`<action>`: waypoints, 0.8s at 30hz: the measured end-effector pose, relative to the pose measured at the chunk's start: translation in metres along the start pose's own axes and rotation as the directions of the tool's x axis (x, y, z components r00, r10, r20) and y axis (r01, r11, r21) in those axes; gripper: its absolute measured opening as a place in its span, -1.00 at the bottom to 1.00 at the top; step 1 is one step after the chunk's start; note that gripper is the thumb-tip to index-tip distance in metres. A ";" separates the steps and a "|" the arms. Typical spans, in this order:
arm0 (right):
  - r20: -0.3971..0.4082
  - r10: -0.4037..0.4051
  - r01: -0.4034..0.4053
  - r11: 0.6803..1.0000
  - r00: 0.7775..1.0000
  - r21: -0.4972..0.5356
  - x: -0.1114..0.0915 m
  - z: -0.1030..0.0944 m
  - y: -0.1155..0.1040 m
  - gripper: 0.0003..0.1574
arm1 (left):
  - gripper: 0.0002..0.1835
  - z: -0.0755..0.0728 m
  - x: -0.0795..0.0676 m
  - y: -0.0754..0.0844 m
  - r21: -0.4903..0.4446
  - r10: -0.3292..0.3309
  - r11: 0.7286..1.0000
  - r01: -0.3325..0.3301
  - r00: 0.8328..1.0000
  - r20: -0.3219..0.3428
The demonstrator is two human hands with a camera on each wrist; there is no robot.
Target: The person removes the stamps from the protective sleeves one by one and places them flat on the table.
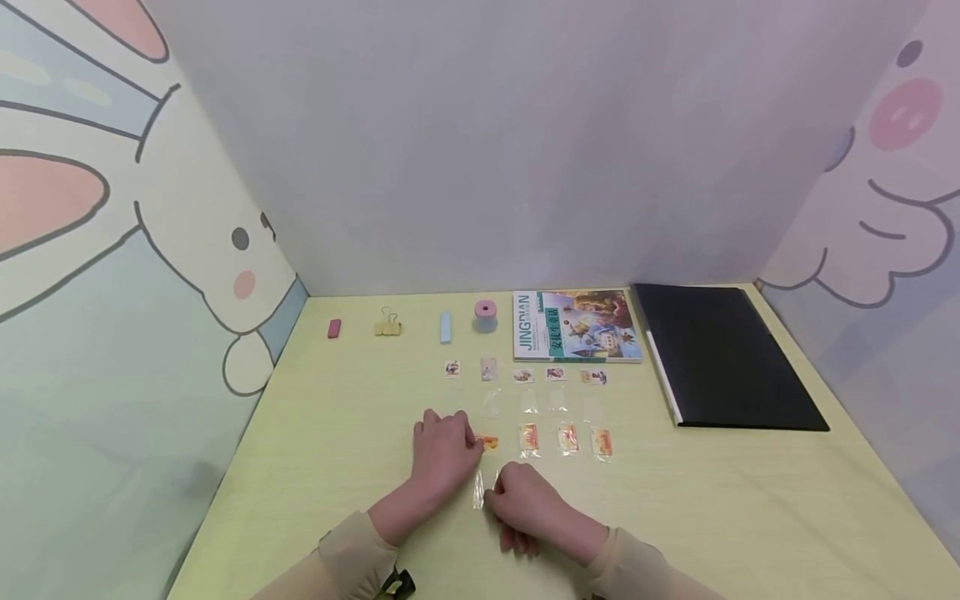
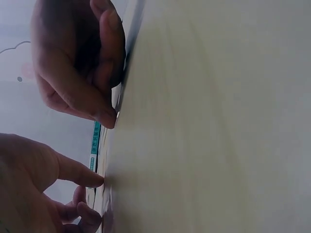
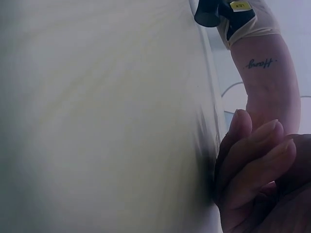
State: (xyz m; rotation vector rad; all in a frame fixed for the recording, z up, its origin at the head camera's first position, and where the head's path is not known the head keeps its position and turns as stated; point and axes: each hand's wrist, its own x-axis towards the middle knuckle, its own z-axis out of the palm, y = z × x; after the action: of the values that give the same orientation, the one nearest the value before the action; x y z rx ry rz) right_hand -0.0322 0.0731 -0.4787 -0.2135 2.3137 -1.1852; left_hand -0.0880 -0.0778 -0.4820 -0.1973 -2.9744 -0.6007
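Observation:
A small orange card [image 1: 489, 442] lies at the fingertips of my left hand [image 1: 444, 450], whose thumb and forefinger grip its left end. In the left wrist view, that hand's thumb [image 2: 82, 174] comes down at the table surface beside the curled fingers. Just below the card, a clear plastic sleeve [image 1: 478, 490] shows as shiny strips. My right hand [image 1: 528, 500] pinches its right edge between thumb and forefinger, the other fingers folded under. In the right wrist view, the right fingers [image 3: 255, 160] are bent close to the tabletop.
To the right lie several orange cards in clear sleeves [image 1: 567, 437]. Behind them are clear sleeves [image 1: 529, 402] and small picture cards [image 1: 524, 377]. Farther back stand an eraser [image 1: 334, 328], binder clip [image 1: 387, 326], blue stick [image 1: 446, 327], pink-topped roll [image 1: 485, 316], book [image 1: 592, 325] and black folder [image 1: 735, 354].

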 end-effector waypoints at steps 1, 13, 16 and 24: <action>0.002 0.003 -0.003 1.000 1.000 0.003 0.000 0.000 0.000 -0.58 | -0.75 -0.001 0.000 0.001 -0.001 0.004 1.000 -0.004 1.000 0.000; -0.139 -0.084 0.073 0.994 0.987 -0.085 0.001 -0.032 0.004 -0.67 | -0.76 -0.001 0.006 0.009 -0.026 0.101 0.994 -0.101 0.995 -0.009; -0.235 -0.153 0.113 0.978 0.960 -0.174 0.005 -0.052 0.009 -0.75 | -0.78 -0.002 0.009 0.015 -0.040 0.152 0.988 -0.151 0.988 0.020; -0.315 -0.319 0.158 0.881 0.894 -0.445 0.011 -0.083 0.023 -0.75 | -0.59 0.004 0.016 0.034 -0.007 0.223 0.975 -0.224 0.969 0.107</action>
State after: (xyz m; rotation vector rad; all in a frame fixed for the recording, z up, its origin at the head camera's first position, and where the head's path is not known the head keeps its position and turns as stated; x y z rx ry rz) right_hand -0.0827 0.1417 -0.4618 -0.4755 2.9456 -0.8914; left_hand -0.0988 -0.0438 -0.4712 -0.5736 -2.9942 -0.5713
